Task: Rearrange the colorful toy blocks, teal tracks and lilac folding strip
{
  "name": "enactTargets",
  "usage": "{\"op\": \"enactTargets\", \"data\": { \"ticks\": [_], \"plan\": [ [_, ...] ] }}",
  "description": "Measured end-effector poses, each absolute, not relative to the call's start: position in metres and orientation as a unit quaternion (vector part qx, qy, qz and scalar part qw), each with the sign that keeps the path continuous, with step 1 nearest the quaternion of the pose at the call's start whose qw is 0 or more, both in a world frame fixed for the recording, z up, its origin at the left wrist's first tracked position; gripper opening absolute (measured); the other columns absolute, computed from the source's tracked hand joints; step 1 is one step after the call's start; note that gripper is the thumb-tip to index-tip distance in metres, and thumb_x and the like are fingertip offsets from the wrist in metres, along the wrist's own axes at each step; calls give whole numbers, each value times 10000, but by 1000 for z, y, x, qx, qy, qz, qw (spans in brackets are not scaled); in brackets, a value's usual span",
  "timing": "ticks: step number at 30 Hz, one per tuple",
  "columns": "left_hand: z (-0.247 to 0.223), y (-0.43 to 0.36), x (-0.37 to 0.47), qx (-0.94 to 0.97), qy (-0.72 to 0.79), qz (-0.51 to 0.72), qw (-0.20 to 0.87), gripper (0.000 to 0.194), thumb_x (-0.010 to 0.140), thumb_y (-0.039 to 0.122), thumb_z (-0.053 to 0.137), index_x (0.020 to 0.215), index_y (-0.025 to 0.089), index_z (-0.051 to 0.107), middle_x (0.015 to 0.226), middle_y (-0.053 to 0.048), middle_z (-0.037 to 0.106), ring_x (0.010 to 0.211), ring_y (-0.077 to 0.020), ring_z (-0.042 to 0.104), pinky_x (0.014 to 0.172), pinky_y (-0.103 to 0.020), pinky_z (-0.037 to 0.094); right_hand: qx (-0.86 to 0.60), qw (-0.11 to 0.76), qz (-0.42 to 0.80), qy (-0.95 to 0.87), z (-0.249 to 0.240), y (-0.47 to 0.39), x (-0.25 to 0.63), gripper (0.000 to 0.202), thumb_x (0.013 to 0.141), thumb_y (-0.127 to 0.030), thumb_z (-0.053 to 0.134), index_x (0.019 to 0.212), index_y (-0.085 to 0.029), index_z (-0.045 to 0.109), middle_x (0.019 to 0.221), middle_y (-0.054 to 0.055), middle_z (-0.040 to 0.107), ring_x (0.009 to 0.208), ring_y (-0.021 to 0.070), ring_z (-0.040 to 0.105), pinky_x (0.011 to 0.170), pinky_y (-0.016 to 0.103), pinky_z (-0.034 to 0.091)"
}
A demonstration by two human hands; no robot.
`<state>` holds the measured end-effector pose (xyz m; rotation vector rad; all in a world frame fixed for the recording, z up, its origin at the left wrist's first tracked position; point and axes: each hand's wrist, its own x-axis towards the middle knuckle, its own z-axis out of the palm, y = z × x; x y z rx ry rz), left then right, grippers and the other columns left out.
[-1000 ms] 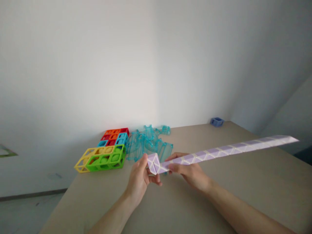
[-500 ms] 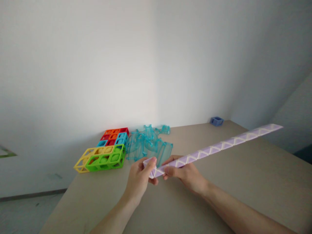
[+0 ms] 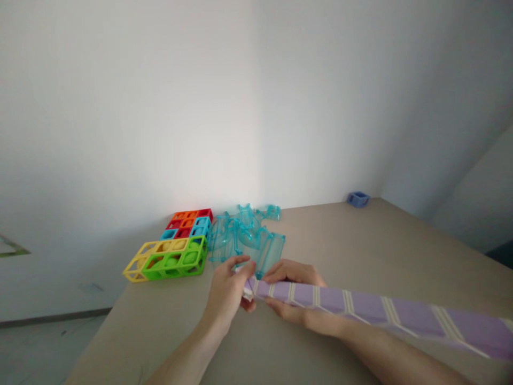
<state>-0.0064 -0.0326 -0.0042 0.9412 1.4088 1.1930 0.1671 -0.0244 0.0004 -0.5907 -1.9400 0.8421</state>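
Observation:
A long purple-and-white snake puzzle [image 3: 331, 299] stretches from between my hands toward the right edge of the view, its near part looking large. My left hand [image 3: 229, 283] pinches the folded end of it, thumb on top. Close beside, my right hand [image 3: 294, 289] grips the straight part, with fingers behind and thumb below. The puzzle hides part of the right hand and forearm. Both hands are above the table [image 3: 256, 347].
Green, yellow, red, orange and blue cube frames [image 3: 174, 262] with balls inside lie at left. Next to them are several translucent teal track pieces [image 3: 248, 230]. A blue cube frame [image 3: 358, 199] sits at the back right, near the wall [image 3: 256, 107].
The puzzle's long straight part has swung from pointing up and away at the right to pointing down and toward me. My right hand has turned with it; my left hand stays nearly in place.

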Motion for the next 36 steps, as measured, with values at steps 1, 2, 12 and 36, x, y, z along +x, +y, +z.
{"op": "enactTargets", "data": {
  "ticks": [1, 2, 12, 36],
  "plan": [
    [-3, -33, -6, 388, 590, 487, 514, 437, 689, 440, 683, 1004, 141, 625, 505, 37, 572, 303, -151, 508, 250, -257, 415, -244, 450, 343, -788, -1, -24, 168, 191, 716, -263, 719, 877, -177, 666, 845, 59, 688, 704, 161, 644, 637, 266, 487],
    [-3, -33, -7, 389, 594, 477, 518, 456, 694, 426, 674, 1044, 139, 620, 508, 40, 566, 301, -149, 502, 242, -259, 412, -251, 444, 347, -787, -2, -24, 169, 202, 709, -267, 726, 882, -177, 674, 845, 58, 688, 701, 162, 642, 635, 267, 487],
    [-2, -40, -16, 570, 421, 532, 464, 384, 861, 436, 557, 1146, 178, 557, 729, -5, 612, 579, -121, 591, 503, -224, 512, -304, 465, 633, -539, 5, -9, 176, 227, 675, -284, 773, 842, -149, 697, 669, 25, 695, 587, 135, 625, 581, 240, 500],
    [-7, -35, -27, 582, 383, 534, 479, 426, 788, 377, 680, 1159, 173, 635, 1023, -108, 704, 903, -225, 671, 790, -294, 526, -274, 428, 768, -390, 2, -11, 168, 234, 639, -218, 805, 808, -84, 712, 657, 48, 702, 535, 105, 643, 545, 180, 571]
  ]
}}
